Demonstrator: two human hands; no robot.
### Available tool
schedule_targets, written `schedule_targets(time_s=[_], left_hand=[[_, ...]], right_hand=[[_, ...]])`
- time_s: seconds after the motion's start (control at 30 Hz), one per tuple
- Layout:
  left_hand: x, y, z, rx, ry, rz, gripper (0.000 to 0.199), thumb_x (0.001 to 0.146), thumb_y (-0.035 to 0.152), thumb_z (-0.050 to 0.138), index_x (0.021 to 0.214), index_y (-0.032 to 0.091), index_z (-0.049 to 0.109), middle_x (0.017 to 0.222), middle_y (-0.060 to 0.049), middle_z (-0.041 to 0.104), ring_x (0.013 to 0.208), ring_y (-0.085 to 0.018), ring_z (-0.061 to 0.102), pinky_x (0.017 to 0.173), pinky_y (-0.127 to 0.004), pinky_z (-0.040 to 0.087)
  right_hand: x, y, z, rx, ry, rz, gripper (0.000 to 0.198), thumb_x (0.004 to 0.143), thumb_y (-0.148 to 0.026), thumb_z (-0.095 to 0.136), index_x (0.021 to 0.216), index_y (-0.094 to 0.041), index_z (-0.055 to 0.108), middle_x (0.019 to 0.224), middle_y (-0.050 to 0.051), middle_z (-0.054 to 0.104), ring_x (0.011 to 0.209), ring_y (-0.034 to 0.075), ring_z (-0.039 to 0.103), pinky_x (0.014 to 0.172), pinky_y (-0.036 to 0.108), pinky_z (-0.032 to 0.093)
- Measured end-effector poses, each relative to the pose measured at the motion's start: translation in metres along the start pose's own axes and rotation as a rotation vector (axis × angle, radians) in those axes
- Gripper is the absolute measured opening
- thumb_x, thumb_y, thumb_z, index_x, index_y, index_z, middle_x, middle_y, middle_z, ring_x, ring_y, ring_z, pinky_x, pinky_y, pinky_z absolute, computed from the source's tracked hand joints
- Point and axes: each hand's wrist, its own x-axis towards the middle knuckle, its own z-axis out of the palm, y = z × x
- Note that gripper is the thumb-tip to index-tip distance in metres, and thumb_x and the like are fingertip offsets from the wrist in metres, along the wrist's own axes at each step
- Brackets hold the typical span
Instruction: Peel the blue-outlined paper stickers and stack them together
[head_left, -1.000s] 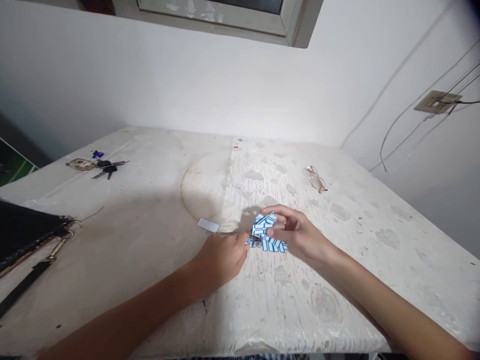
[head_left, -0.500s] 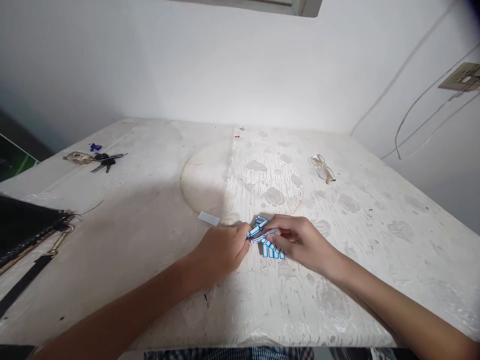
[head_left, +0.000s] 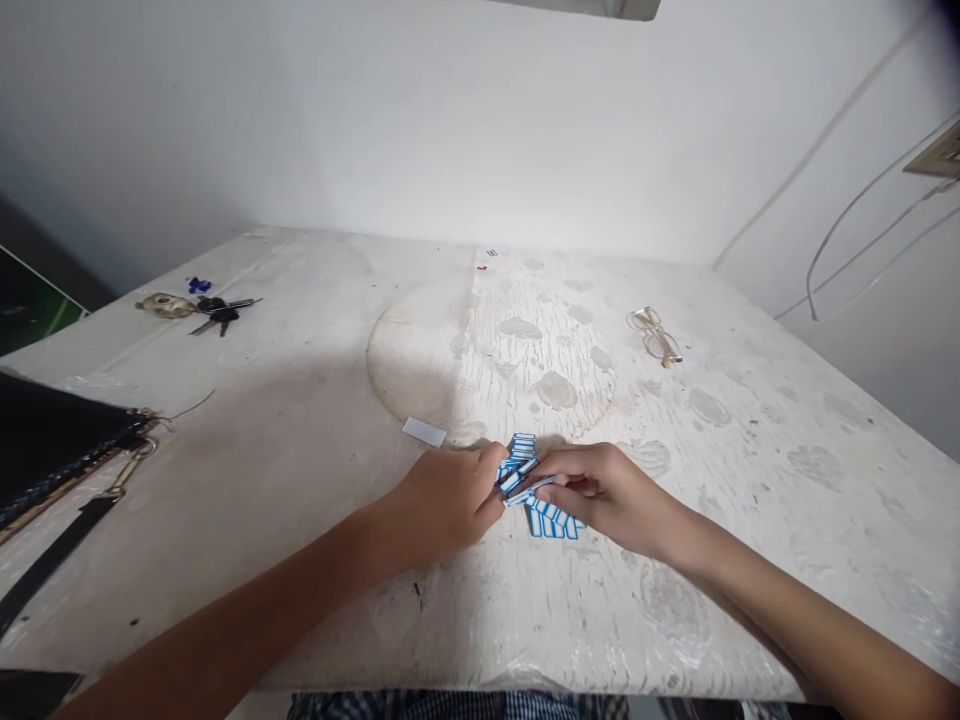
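L hand (head_left: pixel 446 500) grip: pinching blue-white sheet (head_left: pixel 553 519), L side
R hand (head_left: pixel 611 495) grip: pinching same, R side
Sheet posn: mid tabletop (head_left: pixel 300 400), well in fr. edges
Glasses (head_left: pixel 661 345): well apart, twd R edge

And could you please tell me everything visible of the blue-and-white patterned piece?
The blue-and-white patterned piece looks like thin paper or card, white with blue-outlined blocks. Its sections lie at different angles; one sheet or several, I cannot tell. The left hand and right hand pinch it over the pale table, hiding part of it.
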Motion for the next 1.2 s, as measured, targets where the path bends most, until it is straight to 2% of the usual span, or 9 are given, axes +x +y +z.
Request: schedule_targets(time_s=[0.23,0.4,0.53,0.63,0.7,0.8,0.9,1.03,1.2], left_hand=[[-0.002,-0.004,0.002,0.000,0.006,0.055,0.008,0.085,0.021,0.037,0.088,0.017,0.044,0.077,-0.002,0.058,0.061,-0.015,0.052,0.051,-0.027,0.033],[0.002,-0.003,0.008,0.046,0.060,0.033,0.013,0.088,0.020,0.032,0.083,0.017,0.043,0.073,-0.001,0.057,0.058,-0.014,0.051,0.050,-0.026,0.032],[0.002,-0.002,0.006,-0.005,0.072,0.014,0.012,0.086,0.020,0.033,0.082,0.018,0.044,0.069,0.000,0.056,0.058,-0.014,0.051,0.051,-0.026,0.032],[0.000,-0.002,0.002,-0.046,0.050,0.027,0.007,0.082,0.023,0.039,0.081,0.018,0.043,0.070,0.001,0.055,0.057,-0.013,0.049,0.050,-0.025,0.032],[-0.001,-0.002,0.000,-0.064,0.047,0.045,0.012,0.081,0.029,0.044,0.081,0.018,0.043,0.073,0.001,0.055,0.058,-0.013,0.050,0.049,-0.024,0.032],[-0.001,-0.003,0.002,-0.074,0.061,0.050,0.018,0.086,0.033,0.038,0.081,0.017,0.044,0.076,0.000,0.056,0.060,-0.013,0.051,0.050,-0.025,0.033],[0.001,-0.005,0.008,-0.050,0.089,0.041,0.019,0.090,0.027,0.029,0.086,0.017,0.045,0.078,-0.001,0.058,0.062,-0.014,0.052,0.052,-0.025,0.033],[0.003,-0.005,0.012,-0.013,0.101,0.013,0.015,0.088,0.026,0.034,0.091,0.018,0.046,0.077,0.000,0.060,0.064,-0.015,0.055,0.053,-0.026,0.032],[0.003,-0.004,0.010,-0.042,0.091,-0.041,0.013,0.085,0.030,0.041,0.089,0.020,0.047,0.070,0.002,0.059,0.060,-0.014,0.054,0.051,-0.025,0.030]], right_hand=[[0.000,0.000,0.007,-0.052,0.046,-0.017,0.023,0.087,-0.016,0.047,0.099,-0.022,0.065,0.084,0.003,0.061,0.069,0.013,0.050,0.055,0.023,0.039],[-0.004,0.002,-0.005,-0.012,0.014,0.073,0.017,0.086,-0.020,0.050,0.095,-0.021,0.064,0.072,0.001,0.057,0.059,0.012,0.048,0.050,0.023,0.038],[-0.006,-0.002,-0.004,0.015,0.112,0.095,0.012,0.086,-0.025,0.052,0.092,-0.020,0.061,0.058,-0.003,0.048,0.050,0.010,0.043,0.044,0.022,0.036],[-0.005,-0.003,0.007,-0.072,0.201,0.000,0.013,0.087,-0.022,0.049,0.093,-0.020,0.060,0.070,0.001,0.053,0.057,0.011,0.047,0.049,0.023,0.040],[-0.004,-0.001,0.015,-0.142,0.252,-0.087,0.016,0.088,-0.019,0.046,0.095,-0.019,0.061,0.083,0.004,0.054,0.066,0.012,0.050,0.055,0.025,0.042],[-0.003,0.002,0.021,-0.167,0.256,-0.146,0.019,0.089,-0.018,0.045,0.099,-0.021,0.061,0.086,0.005,0.051,0.068,0.013,0.050,0.058,0.026,0.043],[-0.003,0.004,0.017,-0.142,0.212,-0.092,0.024,0.087,-0.015,0.047,0.108,-0.024,0.056,0.087,0.004,0.050,0.070,0.014,0.050,0.059,0.027,0.045],[-0.004,0.004,0.005,-0.038,0.152,-0.006,0.034,0.082,-0.009,0.049,0.113,-0.024,0.050,0.089,0.003,0.050,0.076,0.014,0.053,0.064,0.027,0.049],[-0.005,-0.003,-0.008,0.011,0.141,0.032,0.031,0.081,-0.008,0.049,0.108,-0.024,0.051,0.089,0.003,0.056,0.081,0.016,0.057,0.064,0.027,0.050]])
